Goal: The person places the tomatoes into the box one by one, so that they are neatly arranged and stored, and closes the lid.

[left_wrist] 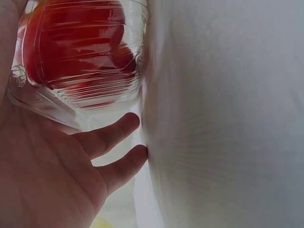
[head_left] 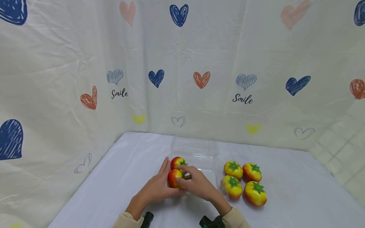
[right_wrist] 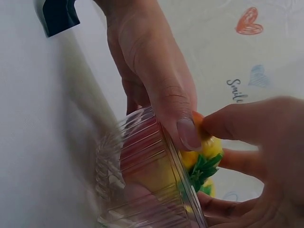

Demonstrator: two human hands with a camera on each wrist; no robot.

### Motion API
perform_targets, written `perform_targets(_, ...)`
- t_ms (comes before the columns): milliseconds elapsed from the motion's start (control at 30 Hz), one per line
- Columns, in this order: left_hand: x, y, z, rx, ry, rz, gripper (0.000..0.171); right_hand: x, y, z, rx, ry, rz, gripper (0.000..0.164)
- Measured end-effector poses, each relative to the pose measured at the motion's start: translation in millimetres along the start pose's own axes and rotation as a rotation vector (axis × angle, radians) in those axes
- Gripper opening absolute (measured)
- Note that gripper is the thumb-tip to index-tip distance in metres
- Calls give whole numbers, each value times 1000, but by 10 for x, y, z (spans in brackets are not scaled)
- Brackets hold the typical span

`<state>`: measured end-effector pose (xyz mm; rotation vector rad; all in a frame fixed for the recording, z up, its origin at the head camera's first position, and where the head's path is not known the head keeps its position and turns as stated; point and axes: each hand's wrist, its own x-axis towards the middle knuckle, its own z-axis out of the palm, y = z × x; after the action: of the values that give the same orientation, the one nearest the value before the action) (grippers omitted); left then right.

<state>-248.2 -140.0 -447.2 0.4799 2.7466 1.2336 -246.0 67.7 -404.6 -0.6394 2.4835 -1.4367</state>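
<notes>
A clear plastic clamshell box (head_left: 206,172) lies open, its lid (head_left: 194,147) folded back toward the wall. Two red-yellow toy tomatoes sit along its left side: a rear tomato (head_left: 177,162) and a front tomato (head_left: 174,179). My right hand (head_left: 199,183) pinches the front tomato between thumb and fingers. My left hand (head_left: 159,186) presses against the box's left front corner, fingers straight along the outside. In the right wrist view, the left thumb (right_wrist: 173,109) lies over the rim. Red fruit (left_wrist: 80,42) shows through the ribbed wall in the left wrist view.
Right of the box stand several more toy tomatoes (head_left: 252,172) with green star-shaped tops, the nearest ones close to its right wall. A white cloth (head_left: 114,177) covers the table. Behind hangs a pale curtain (head_left: 216,47) printed with hearts.
</notes>
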Motion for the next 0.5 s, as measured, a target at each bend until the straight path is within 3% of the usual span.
perform_targets(500,13,-19,3,20,3,3,133,35,53,61,-65,57,-4,48)
